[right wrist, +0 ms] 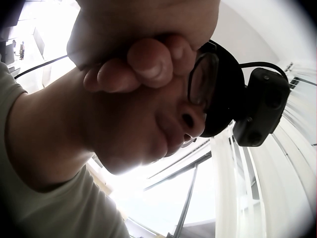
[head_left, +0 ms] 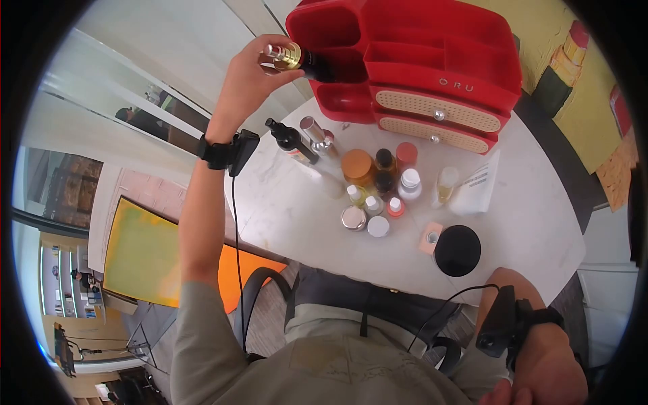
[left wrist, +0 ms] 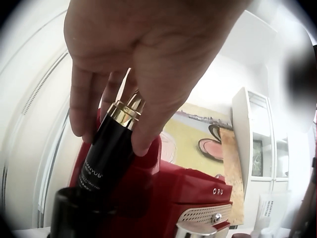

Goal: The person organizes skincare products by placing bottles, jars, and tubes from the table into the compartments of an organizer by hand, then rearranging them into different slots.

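My left hand (head_left: 253, 77) pinches a black bottle (head_left: 312, 64) with a gold neck between thumb and fingers, at the left compartments of the red organizer (head_left: 412, 74). In the left wrist view the black bottle (left wrist: 109, 153) tilts, its gold pump top under the left palm (left wrist: 143, 54); a dark round rim hides its lower end. Whether it touches the compartment floor cannot be told. My right hand (head_left: 506, 393) is at the bottom edge of the head view, away from the table. In the right wrist view, the right hand's fingers (right wrist: 148, 64) are loosely curled with nothing seen in them.
On the white table (head_left: 290, 229) lie a black spray bottle (head_left: 290, 140) and a silver-capped bottle (head_left: 317, 135). Several small jars and bottles stand mid-table around an amber-lidded jar (head_left: 358, 167). A white tube (head_left: 476, 189), a pink square item (head_left: 429, 238) and a black round lid (head_left: 457, 250) are farther right.
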Motion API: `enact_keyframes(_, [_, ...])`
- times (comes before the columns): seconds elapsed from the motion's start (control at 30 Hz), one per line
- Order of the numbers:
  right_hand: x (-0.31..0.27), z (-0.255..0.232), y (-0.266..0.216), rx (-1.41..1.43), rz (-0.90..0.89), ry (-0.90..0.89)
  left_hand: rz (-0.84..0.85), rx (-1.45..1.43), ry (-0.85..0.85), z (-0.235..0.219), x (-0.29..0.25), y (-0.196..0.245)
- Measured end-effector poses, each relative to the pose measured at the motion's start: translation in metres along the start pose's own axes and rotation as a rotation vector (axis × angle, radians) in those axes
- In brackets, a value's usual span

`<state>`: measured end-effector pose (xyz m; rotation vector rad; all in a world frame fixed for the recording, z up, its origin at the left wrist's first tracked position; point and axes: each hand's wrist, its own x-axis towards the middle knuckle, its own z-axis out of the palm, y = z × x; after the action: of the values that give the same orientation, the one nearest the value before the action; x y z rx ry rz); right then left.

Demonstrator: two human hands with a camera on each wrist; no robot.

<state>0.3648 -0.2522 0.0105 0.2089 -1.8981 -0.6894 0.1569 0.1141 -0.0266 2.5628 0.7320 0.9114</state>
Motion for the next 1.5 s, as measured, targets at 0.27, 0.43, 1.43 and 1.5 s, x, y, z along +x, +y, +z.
enact_keyframes(0.27, [0.000, 0.002, -0.001, -0.111, -0.083, 0.009, 0.113, 0.431, -0.063, 0.020, 0.013, 0.003])
enact_keyframes(0.43, [0.000, 0.000, -0.003, -0.107, -0.064, -0.021, 0.131, 0.664, -0.098, 0.033, 0.017, 0.010])
enact_keyframes(1.43, [0.010, -0.025, 0.015, 0.164, -0.283, -0.377, 0.194, 0.349, -0.029, -0.068, -0.050, 0.122])
enact_keyframes(1.5, [0.002, -0.013, 0.006, 0.068, -0.204, -0.258, 0.343, 0.457, 0.076, -0.050, -0.031, 0.114])
